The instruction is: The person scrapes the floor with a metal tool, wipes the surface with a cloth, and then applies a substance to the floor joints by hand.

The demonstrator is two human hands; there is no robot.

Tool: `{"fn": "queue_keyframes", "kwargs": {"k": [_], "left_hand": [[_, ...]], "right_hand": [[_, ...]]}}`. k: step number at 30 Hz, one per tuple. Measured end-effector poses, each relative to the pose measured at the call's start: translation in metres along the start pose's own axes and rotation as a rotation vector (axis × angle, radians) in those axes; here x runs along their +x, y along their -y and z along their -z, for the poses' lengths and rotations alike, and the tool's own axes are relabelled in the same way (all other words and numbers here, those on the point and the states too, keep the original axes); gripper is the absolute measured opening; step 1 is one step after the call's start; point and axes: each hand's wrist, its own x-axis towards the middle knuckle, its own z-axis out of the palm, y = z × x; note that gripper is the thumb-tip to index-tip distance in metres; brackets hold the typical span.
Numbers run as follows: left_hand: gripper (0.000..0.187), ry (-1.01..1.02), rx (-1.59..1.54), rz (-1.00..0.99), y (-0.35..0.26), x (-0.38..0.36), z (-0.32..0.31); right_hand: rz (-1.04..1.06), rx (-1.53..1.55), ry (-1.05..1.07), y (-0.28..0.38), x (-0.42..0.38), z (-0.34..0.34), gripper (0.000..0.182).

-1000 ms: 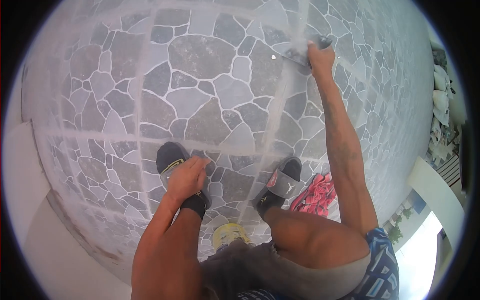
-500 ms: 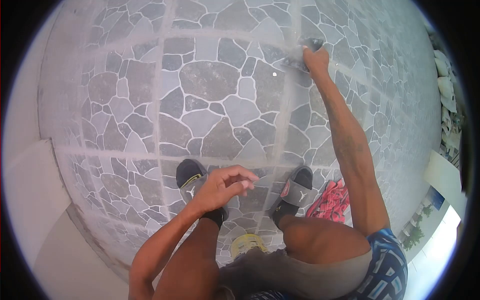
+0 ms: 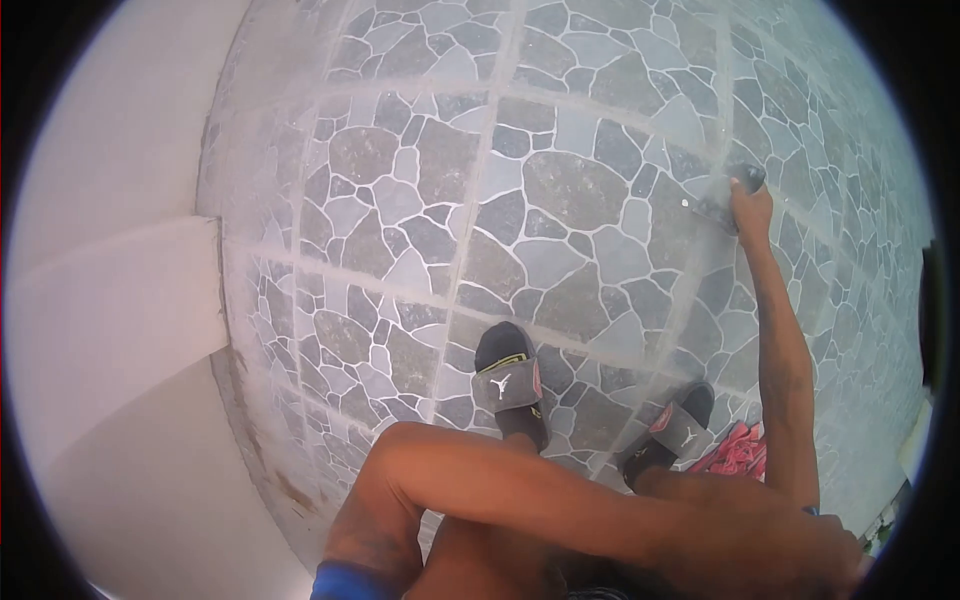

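Right hand (image 3: 755,210) clasped a dark tool (image 3: 748,177) against the floor (image 3: 580,190), apparently for rubbing, needing steady pressure next; left hand (image 3: 848,562): grip unreadable.

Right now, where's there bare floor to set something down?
Bare floor lies between the wall on the left and the left sandal, and in the stretch ahead of both sandals, left of the right hand and its dark tool. It's crowded lower right, where the right sandal, pink cloth and right forearm sit close together.
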Motion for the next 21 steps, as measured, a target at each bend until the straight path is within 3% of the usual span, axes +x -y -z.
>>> {"fn": "queue_keyframes", "kwargs": {"k": [2, 5, 8, 9, 12, 15, 18, 21], "left_hand": [[0.023, -0.004, -0.027, -0.021, 0.012, 0.004, -0.001], [0.023, -0.006, -0.038, -0.019, 0.023, 0.007, -0.004], [0.024, -0.013, -0.027, -0.042, 0.029, 0.004, -0.009], [0.025, -0.025, -0.030, -0.056, 0.029, 0.003, -0.007], [0.026, -0.038, -0.058, -0.068, 0.035, 0.003, -0.005], [0.027, -0.044, -0.057, -0.054, 0.039, 0.004, -0.006], [0.028, -0.038, -0.033, -0.053, 0.042, 0.005, -0.009], [0.029, -0.055, -0.057, -0.066, 0.046, 0.005, -0.005]], "right_hand": [[-0.218, 0.003, 0.160, 0.021, 0.032, 0.003, 0.044], [-0.124, -0.080, 0.122, 0.017, 0.040, -0.002, 0.044], [0.026, -0.061, -0.061, 0.007, -0.008, -0.005, 0.045], [0.067, 0.026, 0.031, 0.007, -0.012, -0.001, 0.048], [-0.201, -0.093, 0.158, 0.025, 0.022, -0.001, 0.054], [-0.149, -0.171, 0.177, 0.026, 0.035, -0.006, 0.055], [0.051, -0.124, 0.018, 0.011, -0.005, -0.007, 0.051], [-0.076, -0.040, 0.160, 0.023, 0.005, -0.001, 0.054]]}}
